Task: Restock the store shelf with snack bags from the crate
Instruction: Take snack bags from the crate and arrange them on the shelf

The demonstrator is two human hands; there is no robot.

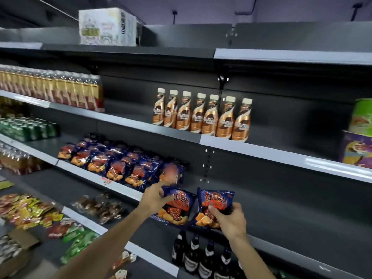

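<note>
Each of my hands holds a dark blue snack bag with red and orange print. My left hand (156, 196) grips the top corner of the left bag (177, 208). My right hand (229, 218) pinches the lower part of the right bag (214, 200). Both bags hang in front of the grey shelf (281, 206), just right of a row of several identical snack bags (120, 162) lying on that shelf. The crate is out of view.
Brown drink bottles (201, 113) stand on the shelf above, cup containers (360, 133) at far right. Dark glass bottles (201, 256) stand on the shelf below my hands. Mixed snack packets (30, 208) fill the lower left shelves. A white carton (106, 27) sits on top.
</note>
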